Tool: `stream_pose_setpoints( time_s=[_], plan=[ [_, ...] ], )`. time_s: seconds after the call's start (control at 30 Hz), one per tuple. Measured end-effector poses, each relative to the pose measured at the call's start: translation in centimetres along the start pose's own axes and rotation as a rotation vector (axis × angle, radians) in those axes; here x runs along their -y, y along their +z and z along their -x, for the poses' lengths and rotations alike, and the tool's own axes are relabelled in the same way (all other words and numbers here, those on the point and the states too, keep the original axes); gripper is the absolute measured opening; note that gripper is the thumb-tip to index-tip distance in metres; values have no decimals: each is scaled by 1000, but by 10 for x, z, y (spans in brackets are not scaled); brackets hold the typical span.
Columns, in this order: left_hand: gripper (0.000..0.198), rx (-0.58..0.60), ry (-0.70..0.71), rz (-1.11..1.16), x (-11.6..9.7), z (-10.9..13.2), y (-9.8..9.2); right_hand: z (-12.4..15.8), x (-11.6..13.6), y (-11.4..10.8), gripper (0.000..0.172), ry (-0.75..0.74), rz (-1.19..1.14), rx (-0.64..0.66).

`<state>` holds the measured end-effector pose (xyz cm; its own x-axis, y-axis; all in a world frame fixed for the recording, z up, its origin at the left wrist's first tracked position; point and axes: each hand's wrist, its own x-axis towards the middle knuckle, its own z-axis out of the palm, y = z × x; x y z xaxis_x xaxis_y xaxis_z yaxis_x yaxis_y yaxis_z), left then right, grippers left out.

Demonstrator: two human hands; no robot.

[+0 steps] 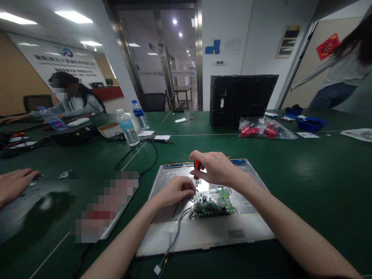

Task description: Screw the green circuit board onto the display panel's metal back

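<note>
Closest to me in the head view, a white connector [157,269] ends the dark cables [178,228], which hang over the near edge of a flat metal panel [203,234]. The panel lies on the green worktop [305,162], and I see the green circuit board [213,202] sitting on the middle of it, the cables running to its left side. My left hand [178,190] is narrow, thumb and fingertips drawn together just beside the board's far left corner; I cannot tell whether they pinch anything. My right hand [215,166] reaches over the board and grips the orange-and-black handle of a screwdriver [198,164]. Its shaft points down, almost upright, at that same corner, but I can't make out whether the tip touches. A blue strip [240,162] runs along the panel's far edge, partly behind the right hand.

Left of the panel I have a flat object [116,209], blurred out, and past it another person's hand [17,184] near small metal pieces. Farther off stand two water bottles [128,128], with a small open box [109,130] beside the nearer one. To the right, a clear bag [266,128] of red items lies in front of a black monitor [242,100]. Beyond are a seated person [83,93], a standing person [340,77] and glass doors [174,50].
</note>
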<state>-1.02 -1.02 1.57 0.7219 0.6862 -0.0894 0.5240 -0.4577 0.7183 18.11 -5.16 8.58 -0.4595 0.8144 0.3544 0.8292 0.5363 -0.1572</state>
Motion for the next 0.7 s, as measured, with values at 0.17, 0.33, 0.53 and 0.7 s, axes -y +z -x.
stream_pose_setpoints(
  time_s=[0.17, 0.33, 0.53, 0.7],
  plan=[
    [9, 5, 17, -1, 1, 0, -1, 3, 0, -6, 44, -71, -105, -10],
    [9, 12, 23, -4, 0, -1, -2, 3, 1, -8, 44, -85, -128, -7],
    [8, 6, 4, 13, 2, -1, -2, 0, 2, -4, 27, -17, -23, -34],
    [8, 5, -1, 23, 4, -2, -1, 1, 2, -5, 24, -40, -21, -18]
  ],
)
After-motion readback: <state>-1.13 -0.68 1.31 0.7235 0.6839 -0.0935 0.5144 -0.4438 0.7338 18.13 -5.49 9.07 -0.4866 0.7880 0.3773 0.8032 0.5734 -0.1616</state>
